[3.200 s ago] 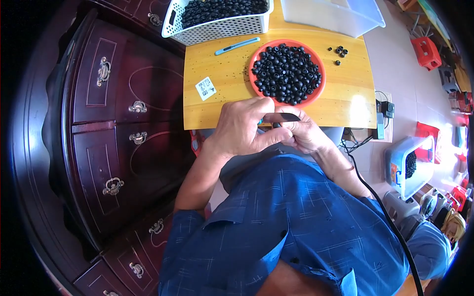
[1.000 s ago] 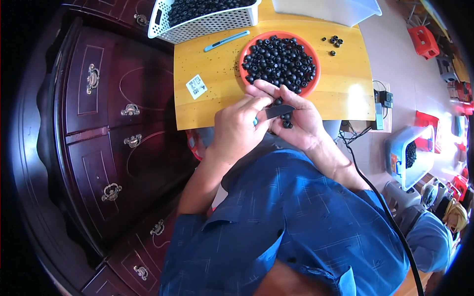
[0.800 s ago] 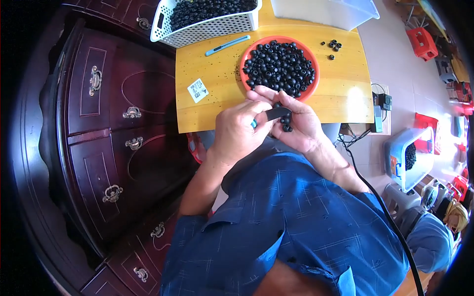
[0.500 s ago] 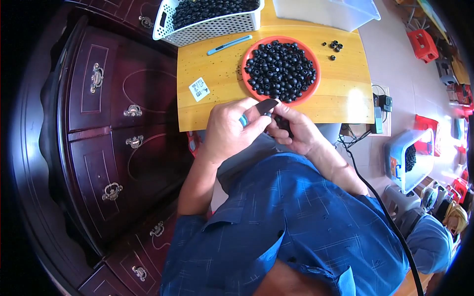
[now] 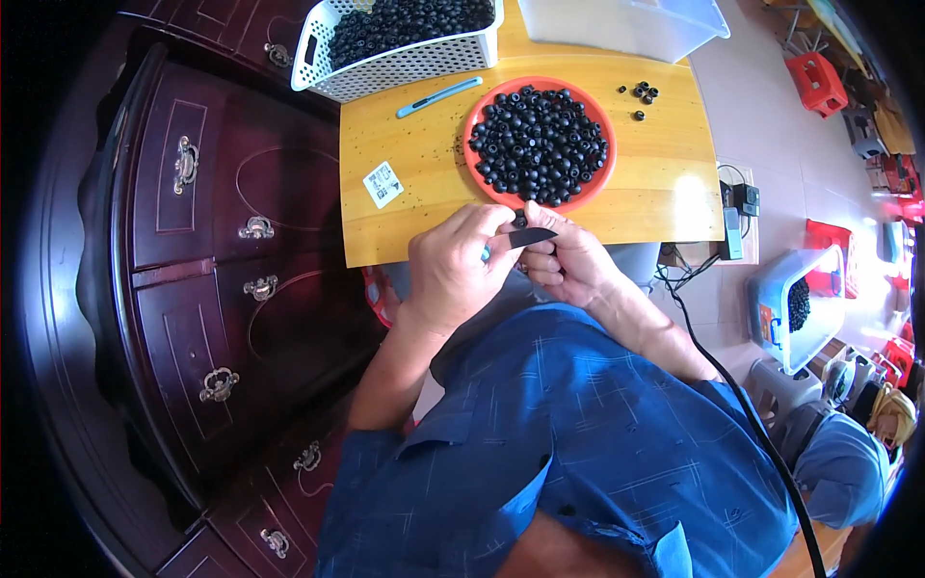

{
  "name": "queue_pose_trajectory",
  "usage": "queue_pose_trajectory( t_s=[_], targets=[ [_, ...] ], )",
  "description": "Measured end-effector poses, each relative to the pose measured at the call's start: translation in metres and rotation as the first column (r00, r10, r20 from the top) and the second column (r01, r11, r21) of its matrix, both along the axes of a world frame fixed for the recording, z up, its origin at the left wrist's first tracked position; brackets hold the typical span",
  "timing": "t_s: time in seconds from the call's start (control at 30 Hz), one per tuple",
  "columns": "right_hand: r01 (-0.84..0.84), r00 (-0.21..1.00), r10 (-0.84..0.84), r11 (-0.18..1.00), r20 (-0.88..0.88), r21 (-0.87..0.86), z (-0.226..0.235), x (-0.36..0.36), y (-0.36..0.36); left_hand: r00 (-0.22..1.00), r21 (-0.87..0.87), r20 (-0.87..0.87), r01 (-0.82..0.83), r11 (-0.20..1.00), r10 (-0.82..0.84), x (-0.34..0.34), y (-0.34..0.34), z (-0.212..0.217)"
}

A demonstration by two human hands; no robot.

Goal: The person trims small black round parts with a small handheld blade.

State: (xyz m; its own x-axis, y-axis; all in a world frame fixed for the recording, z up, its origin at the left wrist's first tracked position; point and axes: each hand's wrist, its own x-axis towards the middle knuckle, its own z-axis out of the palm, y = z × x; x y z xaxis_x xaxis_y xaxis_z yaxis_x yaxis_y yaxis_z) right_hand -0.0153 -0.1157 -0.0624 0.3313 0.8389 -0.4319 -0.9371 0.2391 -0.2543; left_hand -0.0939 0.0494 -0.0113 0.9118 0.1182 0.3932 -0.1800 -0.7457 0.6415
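My left hand (image 5: 453,258) is closed round a knife (image 5: 532,237) with a dark blade that points right; a bit of turquoise shows between the fingers. My right hand (image 5: 581,262) is closed, its thumb and fingertips pinching a small black rounded part (image 5: 520,219) at the tips of both hands. The blade lies just on the near side of that part, across the right fingertips. Just beyond the hands, a round orange-red tray (image 5: 469,159) holds a heap of similar black parts (image 5: 540,144), some showing a hole.
A white perforated basket (image 5: 414,65) of black parts stands far left on the wooden table (image 5: 424,222). Nearby lie a blue cutter (image 5: 438,97), a printed white card (image 5: 383,184) and several loose parts (image 5: 644,92). A clear bin (image 5: 626,29) is far right; a black cable (image 5: 732,380) hangs at right.
The knife blade has turned from pointing up and right to lying nearly level, closer to me. The small black part now shows above it. The view has shifted slightly.
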Motion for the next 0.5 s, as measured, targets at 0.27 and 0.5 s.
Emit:
queue_pose_trajectory(
  t_s=[0.27,0.5],
  targets=[
    [0.012,0.995,-0.01,1.0,0.099,-0.016,0.004,-0.002,0.004,1.0,0.08,0.013,-0.005,0.997,0.004,0.003,0.004,0.005],
    [0.005,0.983,0.004,0.999,0.186,-0.047,0.009,0.0,0.003,1.0,0.109,0.014,-0.006,0.994,0.005,0.006,0.005,0.004]
  ],
)
